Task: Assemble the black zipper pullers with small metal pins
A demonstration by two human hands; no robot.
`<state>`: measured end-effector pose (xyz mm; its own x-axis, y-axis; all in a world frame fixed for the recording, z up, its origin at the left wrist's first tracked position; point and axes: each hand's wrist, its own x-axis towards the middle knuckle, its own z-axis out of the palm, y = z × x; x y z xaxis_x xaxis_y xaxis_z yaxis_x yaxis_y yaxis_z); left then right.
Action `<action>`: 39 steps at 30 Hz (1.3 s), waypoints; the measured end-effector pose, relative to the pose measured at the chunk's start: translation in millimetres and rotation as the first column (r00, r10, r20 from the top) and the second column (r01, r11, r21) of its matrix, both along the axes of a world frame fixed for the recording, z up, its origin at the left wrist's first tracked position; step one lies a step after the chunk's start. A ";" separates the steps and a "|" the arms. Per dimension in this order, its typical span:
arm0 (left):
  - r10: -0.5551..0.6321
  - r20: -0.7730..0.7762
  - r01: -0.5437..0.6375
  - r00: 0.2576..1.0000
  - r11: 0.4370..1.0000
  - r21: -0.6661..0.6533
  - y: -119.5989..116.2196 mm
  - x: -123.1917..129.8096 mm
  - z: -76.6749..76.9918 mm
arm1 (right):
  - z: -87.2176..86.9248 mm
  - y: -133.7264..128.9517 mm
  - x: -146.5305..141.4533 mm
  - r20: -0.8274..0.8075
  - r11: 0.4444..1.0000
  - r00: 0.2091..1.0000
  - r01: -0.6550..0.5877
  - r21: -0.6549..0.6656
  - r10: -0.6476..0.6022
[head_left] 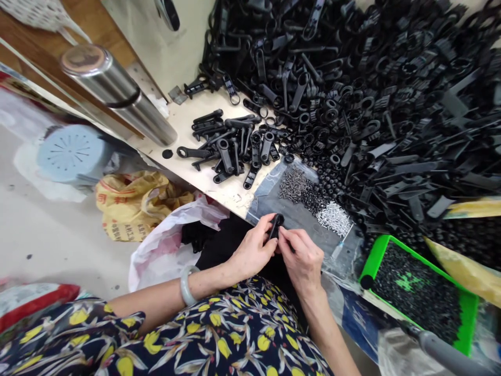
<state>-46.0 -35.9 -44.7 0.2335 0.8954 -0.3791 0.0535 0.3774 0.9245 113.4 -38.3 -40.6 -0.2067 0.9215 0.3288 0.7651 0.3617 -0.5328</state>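
Cream-coloured tabletop (183,117) slants from the upper left of the frame toward the lower right, heaped across the upper right with a large pile of black parts (332,99). At the bottom centre, a person in a dark floral garment (230,339) works with both hands near the tabletop's front edge. The left hand (252,250), with a pale bangle (186,286) on its wrist, grips a small black piece (276,224) at the centre of the frame. The right hand (305,256) has its fingers pinched close together at the piece's lower end; whether they hold something smaller cannot be told. Just above the hands are small heaps of brownish bits (293,184) and silvery pins (334,219). Left of these lies a loose group of black handle-shaped parts (235,143), near a steel flask (121,99). At lower right, a green tray (467,329) holds dark bits. At left, a yellow bag (129,201) sits near a light-blue stool (72,151).
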 end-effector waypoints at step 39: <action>0.011 0.231 0.006 0.973 0.997 -0.075 17.7 -7.6 6.9 | 46.2 28.7 -23.7 0.636 0.904 0.647 -0.240 -0.354 0.421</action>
